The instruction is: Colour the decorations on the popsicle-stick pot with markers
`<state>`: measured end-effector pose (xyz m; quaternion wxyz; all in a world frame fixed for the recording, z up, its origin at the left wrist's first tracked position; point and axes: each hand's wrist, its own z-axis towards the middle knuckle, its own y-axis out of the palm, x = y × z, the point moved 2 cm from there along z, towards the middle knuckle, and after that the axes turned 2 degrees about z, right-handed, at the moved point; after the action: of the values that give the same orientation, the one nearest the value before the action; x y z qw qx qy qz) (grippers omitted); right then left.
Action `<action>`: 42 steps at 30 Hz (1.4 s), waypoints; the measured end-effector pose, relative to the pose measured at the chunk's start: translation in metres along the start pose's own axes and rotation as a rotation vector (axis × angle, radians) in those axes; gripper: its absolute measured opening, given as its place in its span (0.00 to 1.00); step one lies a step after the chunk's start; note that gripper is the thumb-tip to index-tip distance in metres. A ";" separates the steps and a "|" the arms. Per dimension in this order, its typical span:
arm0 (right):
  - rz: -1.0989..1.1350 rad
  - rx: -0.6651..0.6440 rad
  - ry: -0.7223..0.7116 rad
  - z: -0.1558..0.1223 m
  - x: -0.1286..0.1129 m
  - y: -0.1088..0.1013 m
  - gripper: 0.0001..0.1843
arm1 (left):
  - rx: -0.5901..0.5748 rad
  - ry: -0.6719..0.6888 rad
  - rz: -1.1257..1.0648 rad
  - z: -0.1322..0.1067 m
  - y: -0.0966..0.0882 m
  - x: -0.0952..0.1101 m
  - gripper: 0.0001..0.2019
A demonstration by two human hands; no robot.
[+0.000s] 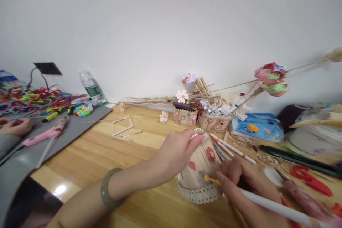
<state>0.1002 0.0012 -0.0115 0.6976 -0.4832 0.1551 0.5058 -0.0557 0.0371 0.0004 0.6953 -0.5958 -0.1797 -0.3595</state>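
We hold a flowered, lace-trimmed pot (198, 156) short of the table (101, 153)'s far edge, orange-tipped white pen (269, 205) at its side.

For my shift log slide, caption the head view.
The left hand grips a lace-trimmed slatted craft while the right hand holds a white marker to its grey flower.

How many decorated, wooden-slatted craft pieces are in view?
3: a slatted piece held in the left hand, a small box toward the wall, and a wider box just to its right. More may be hidden behind the clutter.
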 end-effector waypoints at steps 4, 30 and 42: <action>0.030 -0.034 -0.002 0.001 0.002 -0.002 0.13 | 0.004 -0.002 -0.004 0.000 -0.001 0.000 0.18; 0.235 -0.072 0.056 0.003 0.007 0.006 0.13 | 0.016 -0.008 0.040 -0.002 0.001 0.001 0.17; 0.632 0.102 0.308 0.007 0.019 0.006 0.19 | -0.012 -0.009 -0.005 -0.001 0.000 0.000 0.17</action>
<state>0.1009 0.0174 -0.0246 0.4985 -0.4465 0.4255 0.6092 -0.0556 0.0364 0.0005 0.6899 -0.6013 -0.1821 -0.3597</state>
